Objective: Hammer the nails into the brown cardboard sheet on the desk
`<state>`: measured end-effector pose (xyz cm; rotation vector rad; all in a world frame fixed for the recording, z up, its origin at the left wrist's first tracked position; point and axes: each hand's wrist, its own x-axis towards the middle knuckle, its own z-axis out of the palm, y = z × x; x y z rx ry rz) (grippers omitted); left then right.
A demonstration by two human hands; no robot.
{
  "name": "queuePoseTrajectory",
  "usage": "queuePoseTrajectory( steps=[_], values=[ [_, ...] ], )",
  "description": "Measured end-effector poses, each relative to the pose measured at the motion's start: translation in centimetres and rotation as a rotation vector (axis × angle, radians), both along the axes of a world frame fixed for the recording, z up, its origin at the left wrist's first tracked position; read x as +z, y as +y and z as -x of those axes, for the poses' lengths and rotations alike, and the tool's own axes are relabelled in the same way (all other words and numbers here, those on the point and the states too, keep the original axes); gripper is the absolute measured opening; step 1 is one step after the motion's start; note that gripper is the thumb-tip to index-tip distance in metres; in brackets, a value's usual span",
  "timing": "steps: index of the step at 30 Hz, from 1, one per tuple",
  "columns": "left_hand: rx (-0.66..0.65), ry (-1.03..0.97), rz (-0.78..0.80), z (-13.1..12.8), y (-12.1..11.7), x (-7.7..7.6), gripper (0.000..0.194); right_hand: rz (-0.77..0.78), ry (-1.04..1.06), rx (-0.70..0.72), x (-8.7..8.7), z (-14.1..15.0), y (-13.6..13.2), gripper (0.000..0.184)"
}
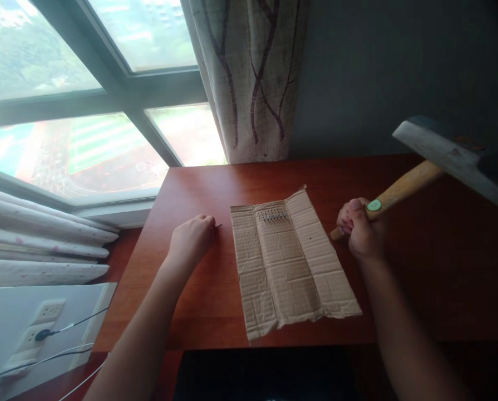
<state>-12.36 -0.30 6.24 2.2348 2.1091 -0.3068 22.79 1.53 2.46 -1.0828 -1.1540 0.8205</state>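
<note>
My right hand (363,228) is wrapped round the wooden handle of a hammer (411,184), whose large metal head is raised at the upper right and partly cut off by the frame. My left hand (193,239) is closed in a pinch on a thin nail (219,225), of which only the end shows. Between the hands lies a creased piece of cardboard (290,273) with torn edges. Toward its far end stand several nails (274,217) in a row, beside rows of small holes. Both hands are apart from the cardboard.
The cardboard rests on a reddish-brown wooden table (207,306). Behind it hang a patterned curtain (261,83) and a dark wall. A window (119,145) is at the left, above a wall socket (44,328) with a plug and cables near the table's left edge.
</note>
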Motion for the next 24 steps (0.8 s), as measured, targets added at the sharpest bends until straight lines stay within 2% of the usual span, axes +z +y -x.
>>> queuePoseTrajectory(
  steps=[4, 7, 10, 12, 14, 15, 17, 20, 24],
  values=[
    [0.003, 0.026, 0.025, -0.3, 0.1, 0.0, 0.027, -0.008, 0.04, 0.024, 0.0, -0.2, 0.0, 0.054],
    [0.035, -0.121, -0.088, 0.0, -0.2, 0.0, 0.017, 0.014, 0.049, 0.029, 0.0, -0.3, 0.0, 0.055],
    [0.124, -0.582, -0.402, -0.1, -0.6, 0.3, 0.005, 0.034, 0.046, 0.015, 0.0, -0.3, 0.0, 0.056],
    [0.183, -0.972, -0.603, -0.9, -0.9, 1.0, 0.009, 0.031, 0.038, 0.012, 0.1, -0.3, 0.0, 0.056],
    [0.177, -1.254, -0.678, -2.4, -1.0, 2.0, 0.014, 0.021, 0.02, 0.016, 0.1, -0.3, 0.0, 0.055],
    [0.137, -1.317, -0.669, -3.3, -1.1, 2.4, 0.014, 0.019, 0.012, 0.019, 0.1, -0.3, 0.0, 0.055],
    [0.028, -1.296, -0.583, -5.1, -1.0, 3.2, 0.011, 0.018, 0.002, 0.023, 0.0, -0.2, 0.0, 0.055],
    [-0.117, -1.13, -0.518, -7.1, -0.7, 3.4, 0.003, 0.016, 0.0, 0.029, 0.0, -0.2, -0.1, 0.055],
    [-0.148, -1.02, -0.505, -7.5, -0.2, 2.4, 0.004, 0.015, 0.032, 0.048, 0.1, -0.2, -0.2, 0.053]
  ],
)
